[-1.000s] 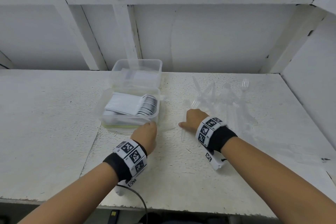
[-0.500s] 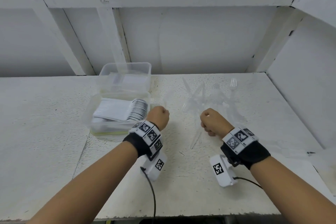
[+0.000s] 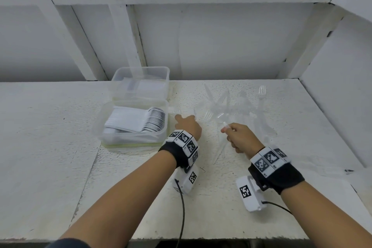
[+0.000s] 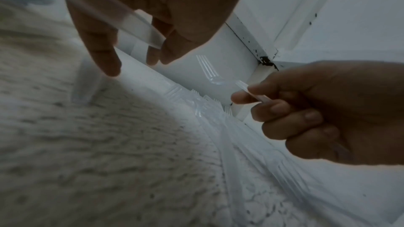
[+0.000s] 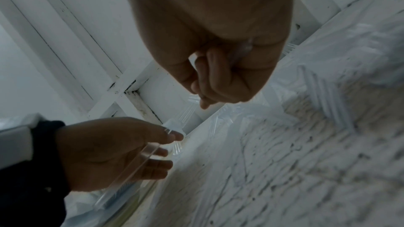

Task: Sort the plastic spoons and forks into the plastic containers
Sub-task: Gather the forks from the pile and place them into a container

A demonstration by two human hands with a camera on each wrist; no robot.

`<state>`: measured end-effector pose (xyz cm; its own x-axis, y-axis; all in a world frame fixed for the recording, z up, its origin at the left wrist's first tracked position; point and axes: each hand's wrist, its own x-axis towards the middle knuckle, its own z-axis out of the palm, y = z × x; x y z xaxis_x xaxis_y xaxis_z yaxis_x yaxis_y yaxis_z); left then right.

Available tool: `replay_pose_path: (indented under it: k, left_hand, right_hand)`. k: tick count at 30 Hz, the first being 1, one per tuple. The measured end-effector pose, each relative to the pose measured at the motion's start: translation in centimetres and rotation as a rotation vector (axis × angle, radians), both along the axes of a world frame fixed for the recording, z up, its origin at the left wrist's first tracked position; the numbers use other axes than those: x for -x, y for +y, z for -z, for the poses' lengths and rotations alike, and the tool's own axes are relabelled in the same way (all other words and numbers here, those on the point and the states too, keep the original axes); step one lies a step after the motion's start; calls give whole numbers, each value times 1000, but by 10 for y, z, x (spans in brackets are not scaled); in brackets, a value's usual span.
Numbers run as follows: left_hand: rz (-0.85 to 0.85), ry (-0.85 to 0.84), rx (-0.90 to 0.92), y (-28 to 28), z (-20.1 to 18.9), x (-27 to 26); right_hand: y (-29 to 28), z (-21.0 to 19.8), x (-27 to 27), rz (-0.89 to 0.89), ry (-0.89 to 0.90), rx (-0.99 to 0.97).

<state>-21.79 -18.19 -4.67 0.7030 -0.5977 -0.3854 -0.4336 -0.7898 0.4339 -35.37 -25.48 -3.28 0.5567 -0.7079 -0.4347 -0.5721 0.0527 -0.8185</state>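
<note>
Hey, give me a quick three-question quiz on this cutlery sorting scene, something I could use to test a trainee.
1. True or false: the right hand holds nothing.
2. Where does the pile of clear cutlery lie?
A. Inside one of the containers
B. On the table, to the right of the containers
C. At the table's near edge, left of the containers
3. Fill in: seen from the head camera, the far container stands directly ___ the near container, which holds stacked white utensils.

Key
1. False: it pinches the handle of a clear fork.
2. B
3. behind
</note>
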Motion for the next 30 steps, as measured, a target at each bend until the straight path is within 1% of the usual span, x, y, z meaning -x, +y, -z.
replay_pose_path:
  k: [1,3,7,9,11,13,15,17,20,23,27,28,30]
  left_hand:
    - [1,18,6,1,1,-1]
    - [10,-3,-29,3,1,-2]
    - [112,-162,-142,1,-1,7]
    - [134,-173,-163,-1,-1,9]
    - [132,-119,-145,-1,-2,8]
    - [120,-72,-107,-1,-3,3]
    - [105,-41,-66,0,-4,-2]
    - [87,-7,-38,1,-3,-6]
    - [-5,67,32,2,-3,-12]
    - [-94,169,134,5,-3,-17]
    - [-191,376,319,13,-3,-15]
    - [-217,424,361,17,-3,-14]
    - [-234,483,366,23,-4,-15]
  right_hand:
    - [-1,0,0,8,-5,2]
    - [-3,0,1,18,-13,8]
    - [-5,1,1,19,-20,20]
    - [-4,1,1,19,-10,20]
    - [-4,1,2,31,5,48]
    - [-6,2,4,38,52,169]
    - [-8,4,9,27,136,324]
    - [-8,7,13,-6,224,403]
    - [-1,11,10,-130,409,407]
    - [10,11,0,-215,527,438]
    - [15,8,-12,-255,571,432]
    - [15,8,-13,-247,568,403]
    - [15,7,-10,-219,538,305]
